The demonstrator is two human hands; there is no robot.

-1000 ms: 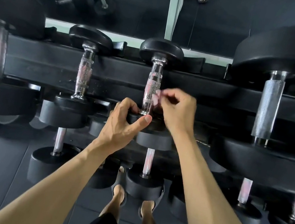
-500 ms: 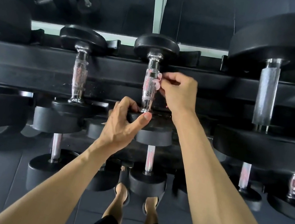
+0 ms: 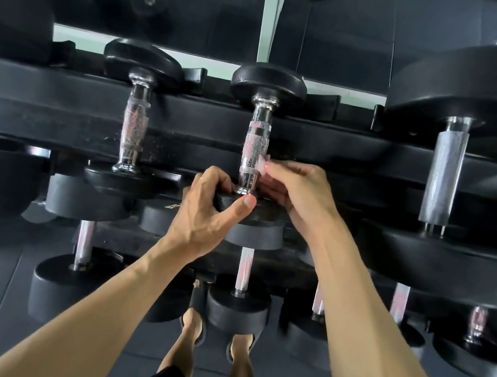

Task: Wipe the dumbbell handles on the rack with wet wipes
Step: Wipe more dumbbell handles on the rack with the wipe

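left hand [image 3: 208,214] grips near black rubber head [image 3: 237,208] of small dumbbell on black steel rack [image 3: 56,110] | knurled chrome handle [image 3: 254,148] upright between the hands | right hand [image 3: 298,190] pinches small pale wet wipe [image 3: 261,164] against handle's lower right side

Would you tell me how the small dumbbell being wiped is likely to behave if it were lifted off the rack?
Probably heavy for its size: the dumbbell has solid black heads. Its knurled handle should resist slipping, though wiping may leave it damp. Its round heads might roll on a flat floor.
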